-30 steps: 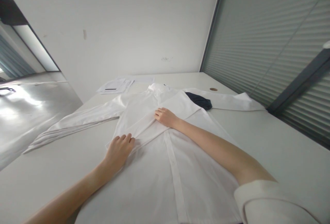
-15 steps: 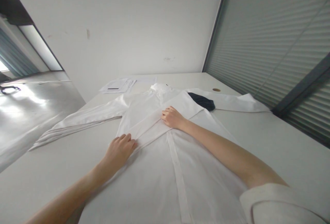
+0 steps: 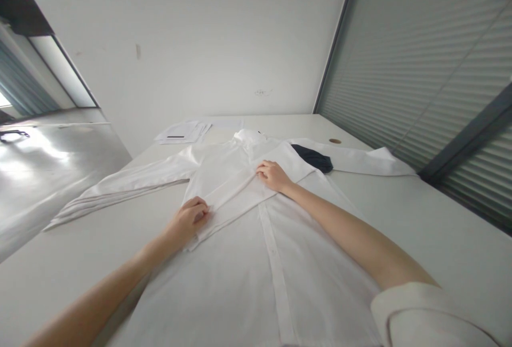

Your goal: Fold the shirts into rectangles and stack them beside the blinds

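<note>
A white button-front shirt (image 3: 224,283) lies spread over the table, its collar at the far end. One white sleeve (image 3: 236,203) crosses its chest diagonally, the cuff end pointing toward the near left. My left hand (image 3: 194,216) is closed on the sleeve by that cuff end, thumb and fingers pinched together. Farther up, my right hand (image 3: 274,176) rests with curled fingers on the sleeve's upper edge, seemingly gripping its cloth. A dark navy piece of cloth (image 3: 314,158) shows just beyond the fold at the right shoulder.
Another white sleeve (image 3: 124,184) stretches left, with layered edges, and one more (image 3: 372,160) reaches right. Paper sheets (image 3: 184,131) lie at the back of the white table (image 3: 440,240). A round hole (image 3: 335,140) is near the window blinds (image 3: 432,59); a wall stands behind.
My right hand has slid slightly up and right along the sleeve. My left hand has shifted a little up and left, and the sleeve's cuff end now shows below it.
</note>
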Motion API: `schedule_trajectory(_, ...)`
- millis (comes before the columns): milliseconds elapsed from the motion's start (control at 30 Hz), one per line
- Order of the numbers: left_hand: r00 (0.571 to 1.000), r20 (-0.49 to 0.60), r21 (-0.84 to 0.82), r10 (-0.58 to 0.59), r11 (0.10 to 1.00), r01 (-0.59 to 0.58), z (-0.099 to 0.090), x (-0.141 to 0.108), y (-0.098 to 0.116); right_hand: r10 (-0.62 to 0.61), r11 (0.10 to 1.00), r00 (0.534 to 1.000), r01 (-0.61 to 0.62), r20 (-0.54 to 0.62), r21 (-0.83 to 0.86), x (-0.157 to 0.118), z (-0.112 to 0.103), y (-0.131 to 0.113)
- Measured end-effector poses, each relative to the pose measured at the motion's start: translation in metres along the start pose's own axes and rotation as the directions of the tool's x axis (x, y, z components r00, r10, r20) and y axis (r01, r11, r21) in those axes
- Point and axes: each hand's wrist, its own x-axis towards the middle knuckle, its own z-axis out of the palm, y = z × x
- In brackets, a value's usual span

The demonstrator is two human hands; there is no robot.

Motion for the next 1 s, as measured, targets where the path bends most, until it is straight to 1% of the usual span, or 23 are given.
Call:
schedule_trajectory(67, 0.999, -0.027, 0.020, 0.034, 0.999, -0.034, 0.005, 0.000, -0.007, -0.073, 0.996, 0.997, 0.074, -0.010, 0.055, -0.001, 0.000, -0.012)
schedule_trajectory(100, 0.998, -0.018, 0.037, 0.058, 0.998, -0.057, 0.006, -0.001, -0.009, -0.126, 0.988, 0.992, 0.124, 0.008, 0.090, -0.001, 0.000, -0.019)
schedule_trajectory(167, 0.994, 0.057, 0.073, 0.088, 0.993, -0.093, 0.007, -0.005, -0.011, -0.219, 0.967, 0.971, 0.203, 0.098, 0.156, -0.003, 0.003, -0.032)
schedule_trajectory(200, 0.990, 0.106, 0.092, 0.093, 0.990, -0.103, 0.007, -0.006, -0.012, -0.247, 0.960, 0.955, 0.218, 0.162, 0.178, -0.003, 0.004, -0.037)
schedule_trajectory(267, 0.979, 0.176, 0.126, 0.103, 0.984, -0.127, 0.004, -0.008, -0.011, -0.271, 0.954, 0.920, 0.217, 0.285, 0.207, -0.003, 0.008, -0.043)
schedule_trajectory(333, 0.970, 0.204, 0.149, 0.131, 0.975, -0.163, 0.000, -0.009, -0.009, -0.261, 0.958, 0.895, 0.194, 0.363, 0.212, -0.001, 0.011, -0.039)
schedule_trajectory(367, 0.966, 0.211, 0.156, 0.149, 0.970, -0.184, -0.002, -0.009, -0.009, -0.241, 0.964, 0.891, 0.173, 0.384, 0.203, 0.001, 0.011, -0.033)
schedule_trajectory(433, 0.958, 0.224, 0.165, 0.182, 0.961, -0.221, -0.004, -0.009, -0.008, -0.155, 0.983, 0.903, 0.100, 0.400, 0.156, 0.003, 0.010, -0.012)
schedule_trajectory(500, 0.949, 0.244, 0.175, 0.201, 0.953, -0.247, -0.006, -0.009, -0.009, -0.003, 0.998, 0.916, -0.024, 0.401, 0.061, 0.002, 0.006, 0.016)
schedule_trajectory(533, 0.945, 0.253, 0.179, 0.207, 0.950, -0.256, -0.006, -0.009, -0.009, 0.093, 0.995, 0.911, -0.098, 0.401, -0.007, 0.000, 0.003, 0.031)
schedule_trajectory(567, 0.943, 0.260, 0.184, 0.208, 0.948, -0.260, -0.006, -0.009, -0.010, 0.196, 0.981, 0.896, -0.178, 0.398, -0.084, -0.002, 0.000, 0.046)
schedule_trajectory(633, 0.942, 0.266, 0.193, 0.204, 0.946, -0.259, -0.006, -0.010, -0.012, 0.317, 0.947, 0.872, -0.274, 0.372, -0.165, -0.008, -0.005, 0.070)
schedule_trajectory(700, 0.946, 0.265, 0.204, 0.188, 0.948, -0.245, -0.005, -0.011, -0.013, 0.386, 0.920, 0.856, -0.329, 0.344, -0.213, -0.012, -0.007, 0.086)
schedule_trajectory(833, 0.950, 0.271, 0.219, 0.154, 0.951, -0.217, -0.004, -0.012, -0.012, 0.473, 0.873, 0.835, -0.403, 0.281, -0.273, -0.013, -0.004, 0.103)
schedule_trajectory(900, 0.947, 0.286, 0.223, 0.145, 0.951, -0.213, -0.005, -0.012, -0.011, 0.522, 0.844, 0.814, -0.449, 0.255, -0.294, -0.010, -0.004, 0.112)
schedule_trajectory(1000, 0.938, 0.318, 0.235, 0.137, 0.947, -0.218, -0.009, -0.012, -0.008, 0.580, 0.806, 0.776, -0.503, 0.247, -0.311, -0.005, -0.008, 0.126)
